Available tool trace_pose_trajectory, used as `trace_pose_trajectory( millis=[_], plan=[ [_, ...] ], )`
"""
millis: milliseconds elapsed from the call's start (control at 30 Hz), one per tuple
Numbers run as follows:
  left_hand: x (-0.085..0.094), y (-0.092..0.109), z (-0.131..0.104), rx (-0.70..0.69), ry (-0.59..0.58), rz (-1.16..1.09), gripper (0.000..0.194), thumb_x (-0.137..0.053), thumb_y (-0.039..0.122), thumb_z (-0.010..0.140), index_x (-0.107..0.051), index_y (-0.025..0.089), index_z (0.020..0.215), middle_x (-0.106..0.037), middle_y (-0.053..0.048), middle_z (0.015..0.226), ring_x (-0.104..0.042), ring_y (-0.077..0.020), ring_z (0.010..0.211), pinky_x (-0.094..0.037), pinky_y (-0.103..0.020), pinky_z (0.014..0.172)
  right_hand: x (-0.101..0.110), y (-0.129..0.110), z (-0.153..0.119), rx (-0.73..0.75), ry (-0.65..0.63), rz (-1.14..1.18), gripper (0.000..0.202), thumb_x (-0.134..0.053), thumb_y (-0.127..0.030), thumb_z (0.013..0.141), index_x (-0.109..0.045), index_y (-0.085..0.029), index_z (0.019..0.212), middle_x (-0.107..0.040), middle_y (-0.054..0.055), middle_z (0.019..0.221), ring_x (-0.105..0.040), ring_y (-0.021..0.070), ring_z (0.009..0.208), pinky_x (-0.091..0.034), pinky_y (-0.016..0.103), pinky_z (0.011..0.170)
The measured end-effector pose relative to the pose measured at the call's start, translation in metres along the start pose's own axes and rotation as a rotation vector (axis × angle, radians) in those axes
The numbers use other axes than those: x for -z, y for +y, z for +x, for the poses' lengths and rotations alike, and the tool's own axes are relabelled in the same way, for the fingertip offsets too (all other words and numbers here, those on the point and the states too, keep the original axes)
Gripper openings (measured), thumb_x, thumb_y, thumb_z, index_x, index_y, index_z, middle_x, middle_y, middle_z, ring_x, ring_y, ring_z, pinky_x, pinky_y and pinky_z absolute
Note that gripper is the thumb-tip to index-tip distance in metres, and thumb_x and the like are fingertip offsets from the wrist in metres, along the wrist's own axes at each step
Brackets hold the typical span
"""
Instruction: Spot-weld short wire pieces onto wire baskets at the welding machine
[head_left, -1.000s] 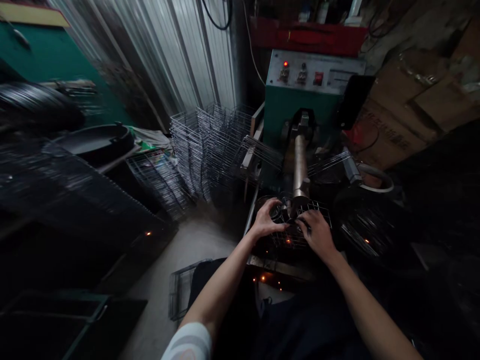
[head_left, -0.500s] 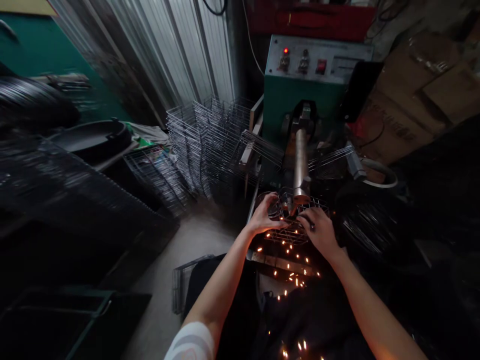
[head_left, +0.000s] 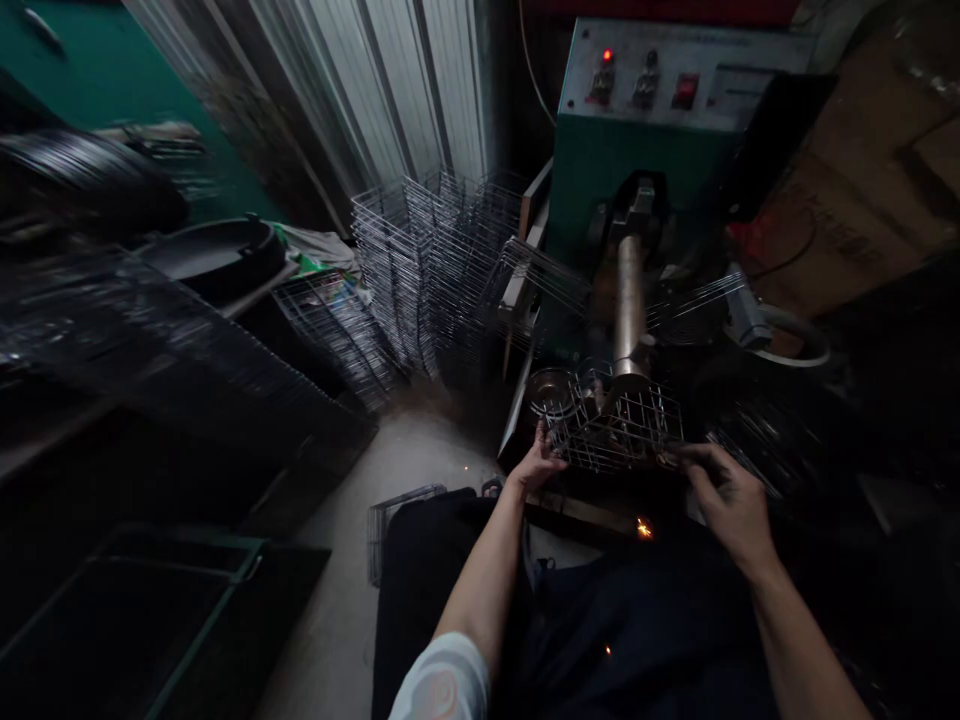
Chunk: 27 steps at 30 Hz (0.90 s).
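A small wire basket (head_left: 646, 418) of shiny grid mesh sits under the metal arm (head_left: 630, 300) of a green machine, around its lower tip. My left hand (head_left: 538, 466) grips the basket's near left corner, thumb up along the wires. Just off the basket's right corner, my right hand (head_left: 731, 500) has its fingers stretched toward the mesh and its thumb apart. Whether its fingertips touch the wire is too dark to tell. Beside the basket's left side stands a round metal bowl (head_left: 551, 390).
The machine's control panel (head_left: 675, 80) shows a lit red lamp. Stacked wire baskets (head_left: 427, 270) stand to the left by a corrugated metal wall (head_left: 390, 80). A cardboard box (head_left: 847, 200) is at the right. Glowing sparks (head_left: 643, 528) drop above my lap.
My right hand has moved right, away from the arm's tip. My left hand has moved down to the basket's near corner. The shower of sparks has thinned to a few. The view has shifted.
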<state>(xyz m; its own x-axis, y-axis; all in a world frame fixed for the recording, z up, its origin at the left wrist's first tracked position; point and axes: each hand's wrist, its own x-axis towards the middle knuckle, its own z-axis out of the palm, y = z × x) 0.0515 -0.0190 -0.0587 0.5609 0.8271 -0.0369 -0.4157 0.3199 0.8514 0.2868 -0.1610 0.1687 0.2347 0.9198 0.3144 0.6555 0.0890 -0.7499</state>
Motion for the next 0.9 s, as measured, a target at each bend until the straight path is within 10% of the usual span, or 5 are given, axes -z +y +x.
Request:
trace_pose_trajectory(
  millis=[200,367,533,900],
  plan=[
    [-0.003,0.027,-0.015,-0.042,0.118,0.14,0.108,-0.086,0.029,0.053,-0.028,0.04,0.144,-0.026,-0.011,0.162,-0.05,-0.029,0.135,-0.057,-0.04,0.087,-0.007,-0.016,-0.01,-0.126,0.031,0.297,0.03,-0.071,-0.042,0.088,-0.063,-0.022,0.108,-0.071,0.007,0.097,-0.071,0.0234,0.086,-0.061,0.031,0.068],
    [0.009,0.087,-0.07,-0.125,0.228,0.294,0.104,-0.089,0.033,0.054,-0.032,0.033,0.141,-0.031,-0.012,0.158,-0.046,-0.0299,0.137,-0.051,-0.045,0.102,-0.003,-0.052,-0.021,-0.17,-0.104,0.408,0.028,-0.074,-0.043,0.087,-0.063,-0.022,0.101,-0.068,0.004,0.078,-0.069,0.0201,0.067,-0.052,0.023,0.044],
    [0.002,0.147,-0.123,-0.182,0.12,0.534,0.107,-0.091,0.024,0.052,-0.036,0.028,0.144,-0.045,-0.015,0.149,-0.05,-0.0325,0.136,-0.038,-0.048,0.117,0.012,-0.094,-0.039,0.113,-0.555,0.399,0.035,-0.069,-0.044,0.092,-0.069,-0.028,0.122,-0.073,0.008,0.111,-0.07,0.0281,0.102,-0.06,0.04,0.086],
    [-0.084,0.121,-0.075,-0.343,0.096,0.99,0.07,-0.09,0.033,0.05,-0.059,0.022,0.112,-0.054,-0.012,0.14,-0.055,-0.0314,0.13,-0.045,-0.041,0.109,-0.023,-0.08,-0.027,0.424,-0.448,0.041,0.02,-0.049,-0.016,0.101,-0.067,-0.02,0.108,-0.07,0.007,0.094,-0.06,0.0222,0.09,-0.051,0.037,0.081]
  ],
)
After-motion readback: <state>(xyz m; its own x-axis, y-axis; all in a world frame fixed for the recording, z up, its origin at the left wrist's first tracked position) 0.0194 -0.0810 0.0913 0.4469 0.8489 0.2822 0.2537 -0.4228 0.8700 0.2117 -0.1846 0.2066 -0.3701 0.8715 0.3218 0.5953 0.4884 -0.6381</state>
